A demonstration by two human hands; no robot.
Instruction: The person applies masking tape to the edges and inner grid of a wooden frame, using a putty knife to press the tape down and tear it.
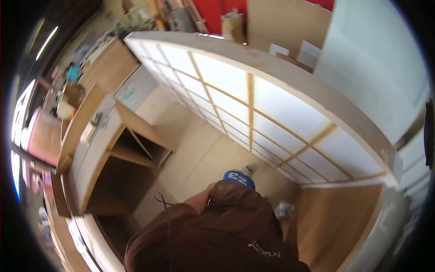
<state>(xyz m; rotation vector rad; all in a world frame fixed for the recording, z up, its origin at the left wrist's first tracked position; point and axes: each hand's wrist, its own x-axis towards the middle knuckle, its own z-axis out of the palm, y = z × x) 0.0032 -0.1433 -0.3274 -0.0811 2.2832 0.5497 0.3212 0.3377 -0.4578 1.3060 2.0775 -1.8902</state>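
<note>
Just past the dark brown shirt front is a blue container with large white characters, seen from above and partly covered by the shirt. My left hand is at the container's left side, its fingers hidden behind the shirt. Low on the right, my right hand is smeared by motion beside a small whitish, shiny object; whether the fingers grip it cannot be made out. A small pale item shows at the container's far edge.
A large white panel with a wooden grid leans across the right, above a brown board. An open wooden cabinet stands at the left on the pale board floor. A thin dark cord hangs in front of the shirt.
</note>
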